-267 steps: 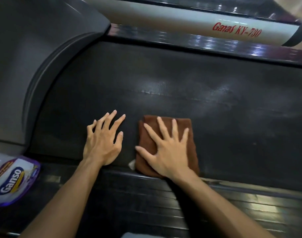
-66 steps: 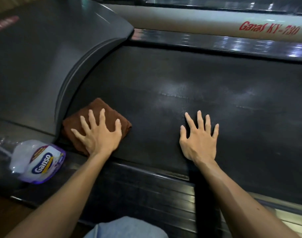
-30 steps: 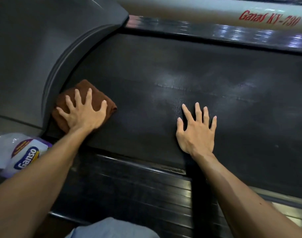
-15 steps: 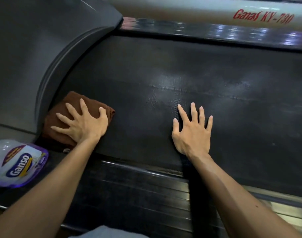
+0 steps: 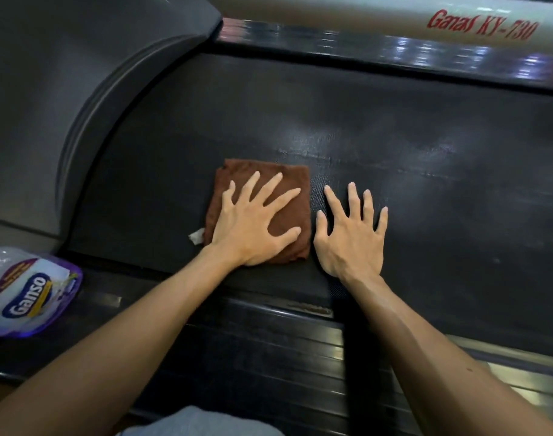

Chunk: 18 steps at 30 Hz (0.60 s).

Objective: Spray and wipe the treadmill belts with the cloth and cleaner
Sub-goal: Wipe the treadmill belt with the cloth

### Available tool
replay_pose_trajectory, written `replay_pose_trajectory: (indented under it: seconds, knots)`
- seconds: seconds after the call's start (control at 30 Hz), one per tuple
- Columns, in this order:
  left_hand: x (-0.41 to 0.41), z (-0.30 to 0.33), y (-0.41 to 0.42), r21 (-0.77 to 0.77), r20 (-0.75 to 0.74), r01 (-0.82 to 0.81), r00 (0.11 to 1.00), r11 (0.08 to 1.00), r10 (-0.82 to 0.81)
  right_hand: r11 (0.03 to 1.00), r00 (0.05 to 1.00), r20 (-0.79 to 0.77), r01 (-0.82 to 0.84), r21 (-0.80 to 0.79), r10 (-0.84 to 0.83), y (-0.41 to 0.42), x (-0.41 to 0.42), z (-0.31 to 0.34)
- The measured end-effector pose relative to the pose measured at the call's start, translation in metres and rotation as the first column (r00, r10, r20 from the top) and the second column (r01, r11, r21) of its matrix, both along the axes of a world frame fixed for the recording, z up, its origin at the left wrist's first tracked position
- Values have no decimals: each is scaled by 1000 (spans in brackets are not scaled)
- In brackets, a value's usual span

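The brown cloth (image 5: 262, 184) lies folded on the treadmill belt (image 5: 426, 215) under the left hand (image 5: 256, 228), pressed flat with fingers spread, just beside the right hand (image 5: 350, 237), which rests open-palmed and empty on the belt.

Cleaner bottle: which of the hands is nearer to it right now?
Left. The left hand lies flat on the cloth, right of the cleaner bottle; the right hand rests on the belt, farther right.
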<state>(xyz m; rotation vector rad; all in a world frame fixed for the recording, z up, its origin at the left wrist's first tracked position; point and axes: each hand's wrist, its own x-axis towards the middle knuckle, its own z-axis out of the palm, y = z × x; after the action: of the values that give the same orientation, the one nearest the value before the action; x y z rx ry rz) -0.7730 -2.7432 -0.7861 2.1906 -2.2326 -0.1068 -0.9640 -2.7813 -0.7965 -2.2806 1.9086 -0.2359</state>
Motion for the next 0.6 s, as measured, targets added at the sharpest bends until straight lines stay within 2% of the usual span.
replay_pose_trajectory:
  seconds: [0.1,0.2,0.3,0.4,0.47,0.6]
  knots:
    - [27,3,-44,7,-13,-30,999,1000,30,1000,1000,-10,-2,1,2,-2,1,-2]
    - [73,7,-83,53,-18,-242,970,969,244,1000,1000,2,-8,8,8,-1,0,-1]
    - [104,6,-65,60,-50,-468,881,882,471,1000,1000,-9,-9,10,9,-2,-2,-2]
    - [73,3,-13,38,-87,-659,746,751,660,1000,1000,-2,3,-6,-3,0,1,-1]
    - [34,2,4,5,-63,-650,758,760,649,1000,1000,-1,2,-11,-2,0,3,-1]
    - [11,3,-40,25,-20,-283,959,959,284,1000,1000,-2,-5,-13,5,-1,1,-2]
